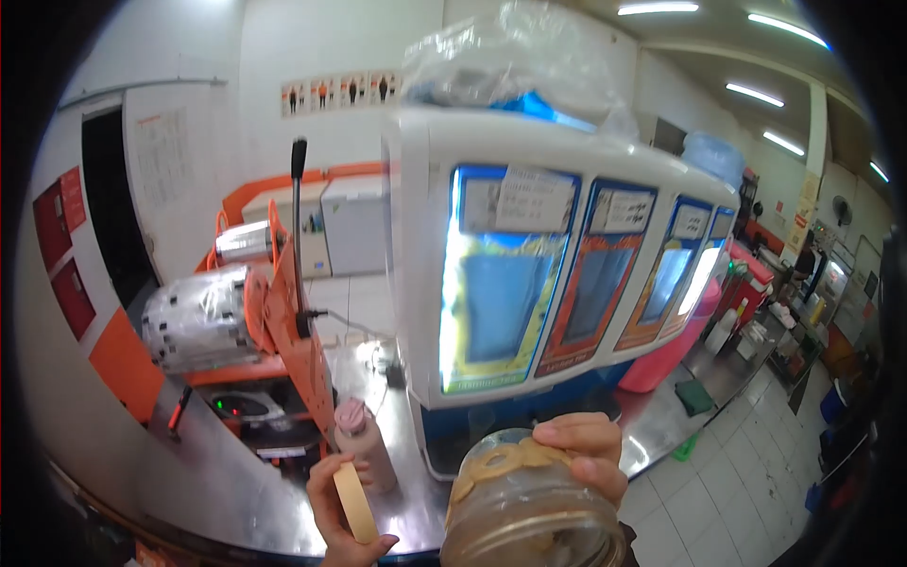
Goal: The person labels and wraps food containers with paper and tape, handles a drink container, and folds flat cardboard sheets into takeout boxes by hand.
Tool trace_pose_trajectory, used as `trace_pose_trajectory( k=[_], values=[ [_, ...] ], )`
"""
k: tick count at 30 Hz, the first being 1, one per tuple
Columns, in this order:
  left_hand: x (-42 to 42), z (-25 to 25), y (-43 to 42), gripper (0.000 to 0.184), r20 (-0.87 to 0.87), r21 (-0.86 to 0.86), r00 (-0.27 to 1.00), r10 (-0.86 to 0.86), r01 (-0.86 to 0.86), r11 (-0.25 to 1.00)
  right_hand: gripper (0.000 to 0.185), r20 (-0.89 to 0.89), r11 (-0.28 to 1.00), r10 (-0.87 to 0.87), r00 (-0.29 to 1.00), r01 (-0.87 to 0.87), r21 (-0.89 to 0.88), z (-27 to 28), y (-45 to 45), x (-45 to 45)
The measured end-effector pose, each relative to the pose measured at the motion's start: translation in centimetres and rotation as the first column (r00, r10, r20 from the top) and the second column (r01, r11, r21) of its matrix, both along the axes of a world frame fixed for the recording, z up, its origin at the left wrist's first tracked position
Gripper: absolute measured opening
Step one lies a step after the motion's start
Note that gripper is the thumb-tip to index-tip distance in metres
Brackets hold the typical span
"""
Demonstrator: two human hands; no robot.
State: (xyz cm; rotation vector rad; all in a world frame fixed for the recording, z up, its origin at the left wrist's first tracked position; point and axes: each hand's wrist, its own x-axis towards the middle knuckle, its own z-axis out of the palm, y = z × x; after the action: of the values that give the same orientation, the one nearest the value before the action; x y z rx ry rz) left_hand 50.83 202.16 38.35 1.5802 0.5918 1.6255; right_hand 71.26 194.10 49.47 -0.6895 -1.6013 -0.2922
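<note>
My left hand (pixel 333 510) pinches a pale yellow roll of masking tape (pixel 355 503), seen nearly edge-on, between thumb and fingers. My right hand (pixel 588 452) is closed on the side of a clear round jar (pixel 529 510). The jar is tilted, its open rim facing me at the bottom of the view, and tan patches stick to its wall. Just behind my left hand stands a pink bottle (pixel 367 444) with a pink cap. Beyond the jar is a white drink dispenser (pixel 420 246) with several lit panels.
An orange cup-sealing machine (pixel 283 321) with a black lever (pixel 299 189) stands at left on the steel counter (pixel 227 482). A plastic bag (pixel 529 57) lies on the dispenser. At right are a pink container (pixel 652 367), a dark green cloth (pixel 694 397) and the tiled floor (pixel 737 472).
</note>
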Motion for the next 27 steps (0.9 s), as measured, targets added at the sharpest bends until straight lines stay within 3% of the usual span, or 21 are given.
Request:
trace_pose_trajectory(
  k=[2,4,6,7,8,9,10,11,12,13,14,15,16,17,19,20,22,23,24,26,27],
  values=[
    [0.2,0.9,-0.3,0.107,0.058,0.073,0.989,-0.139,0.135,0.988,0.063,-0.018,0.998,0.016,1.0,-0.017,-0.061,-1.8,0.1,0.5],
    [0.8,1.6,-0.2,0.105,0.078,0.207,0.94,-0.331,0.31,0.928,0.076,-0.066,0.983,-0.043,0.997,0.03,-0.183,-3.4,-0.4,0.5],
    [2.2,2.3,-0.2,0.107,0.017,0.342,0.9,-0.436,0.405,0.848,0.082,-0.163,0.963,-0.011,0.987,-0.034,-0.269,-7.8,-0.4,1.2],
    [2.4,2.6,-0.3,0.105,-0.146,0.342,0.904,-0.402,0.427,0.837,0.08,-0.139,0.937,-0.114,0.984,0.06,-0.344,-10.2,-0.4,1.4],
    [2.9,3.2,-0.6,0.106,-0.437,0.307,0.866,-0.245,0.399,0.864,0.079,-0.096,0.903,-0.204,0.974,0.149,-0.403,-12.3,-0.3,1.6],
    [4.7,4.3,-0.9,0.093,-0.573,0.276,0.795,-0.197,0.414,0.868,0.075,-0.16,0.888,-0.237,0.958,0.147,-0.436,-14.3,-0.2,1.1],
    [6.5,3.4,-1.0,0.081,-0.698,0.139,0.674,-0.242,0.459,0.877,0.073,-0.236,0.88,-0.215,0.948,0.084,-0.468,-17.5,-0.4,1.3],
    [8.2,0.9,-1.2,0.076,-0.791,0.051,0.561,-0.245,0.459,0.887,0.071,-0.252,0.828,-0.324,0.912,0.145,-0.542,-21.1,-0.7,1.1],
    [9.5,-1.7,-1.2,0.074,-0.813,0.016,0.524,-0.255,0.457,0.889,0.068,-0.254,0.765,-0.429,0.867,0.199,-0.612,-24.3,-1.0,1.0],
    [10.7,-4.2,-1.3,0.073,-0.833,-0.019,0.485,-0.264,0.453,0.891,0.068,-0.251,0.769,-0.407,0.878,0.181,-0.613,-26.7,-1.4,1.0],
    [11.6,-6.5,-1.5,0.073,-0.834,-0.019,0.492,-0.251,0.428,0.904,0.066,-0.335,0.731,-0.498,0.8,0.18,-0.658,-28.8,-1.7,1.0],
    [12.4,-8.6,-1.7,0.075,-0.875,-0.04,0.419,-0.242,0.436,0.899,0.064,-0.405,0.69,-0.583,0.704,0.168,-0.704,-30.6,-1.8,0.8],
    [12.8,-10.0,-2.1,0.077,-0.91,-0.068,0.34,-0.237,0.442,0.894,0.064,-0.408,0.693,-0.564,0.718,0.143,-0.706,-32.1,-2.0,1.0],
    [12.9,-10.7,-2.3,0.077,-0.912,-0.076,0.338,-0.231,0.415,0.907,0.063,-0.401,0.677,-0.606,0.687,0.181,-0.714,-33.5,-2.2,1.7],
    [12.7,-11.7,-2.7,0.08,-0.977,0.151,0.204,0.057,0.48,0.864,0.063,-0.349,0.642,-0.669,0.656,0.274,-0.716,-35.8,-2.4,3.2],
    [12.3,-12.7,-3.2,0.08,-0.979,0.145,0.194,0.063,0.447,0.883,0.064,-0.307,0.627,-0.689,0.656,0.327,-0.707,-36.8,-2.4,4.2],
    [9.5,-14.8,-3.5,0.081,-0.926,-0.021,0.324,-0.194,0.467,0.884,0.067,-0.371,0.518,-0.802,0.468,0.237,-0.822,-39.7,-1.1,7.3],
    [8.0,-15.4,-3.2,0.073,-0.917,-0.039,0.337,-0.215,0.459,0.888,0.071,-0.301,0.461,-0.859,0.414,0.372,-0.805,-41.1,-0.7,8.7],
    [6.2,-16.4,-2.9,0.073,-0.923,-0.043,0.337,-0.186,0.389,0.92,0.074,-0.239,0.395,-0.907,0.347,0.501,-0.77,-42.4,-0.2,9.8],
    [2.4,-17.9,-2.5,0.065,-0.945,-0.161,0.223,-0.239,0.321,0.933,0.081,-0.102,0.22,-0.971,0.214,0.65,-0.728,-43.5,0.0,11.3],
    [0.3,-17.3,-2.4,0.056,-0.938,-0.218,0.217,-0.27,0.238,0.947,0.072,-0.096,0.205,-0.975,0.2,0.647,-0.735,-44.0,0.2,11.9]
  ],
)
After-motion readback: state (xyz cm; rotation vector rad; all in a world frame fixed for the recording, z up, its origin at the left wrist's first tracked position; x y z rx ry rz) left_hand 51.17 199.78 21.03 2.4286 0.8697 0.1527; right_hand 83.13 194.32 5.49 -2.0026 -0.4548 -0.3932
